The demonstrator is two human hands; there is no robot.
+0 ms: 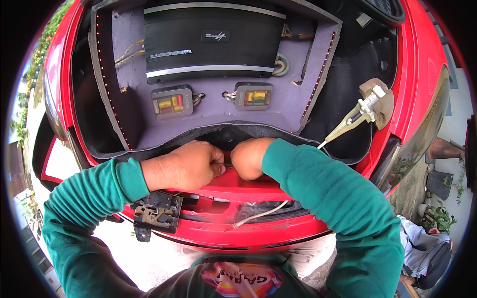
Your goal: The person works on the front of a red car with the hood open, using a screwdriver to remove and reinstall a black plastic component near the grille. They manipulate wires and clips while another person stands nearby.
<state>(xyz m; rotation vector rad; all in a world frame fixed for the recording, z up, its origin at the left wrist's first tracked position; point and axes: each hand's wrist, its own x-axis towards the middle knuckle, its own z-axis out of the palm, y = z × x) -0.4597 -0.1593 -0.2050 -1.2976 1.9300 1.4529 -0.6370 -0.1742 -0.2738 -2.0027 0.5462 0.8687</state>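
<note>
Both hands are close together at the rear sill (233, 191) of a red car's open boot, just under the curled edge of a black liner (228, 133). My left hand (191, 165) has its fingers closed, thumb and forefinger pressed together. My right hand (250, 158) is curled into a fist shape beside it. Whatever they grip, if anything, is hidden. A black boot latch (156, 212) with worn metal parts hangs on the outer panel below my left wrist. Past my right forearm lies a white tapered plastic piece (355, 116), and a pale cable (263, 215) emerges below that forearm.
A black amplifier (213, 52) and two small boxes with clear windows, a left one (172, 102) and a right one (252, 97), sit in a purple-grey lined enclosure (206, 116) with wires. A brownish block (383, 111) is at right. Someone in grey (422, 248) is at lower right.
</note>
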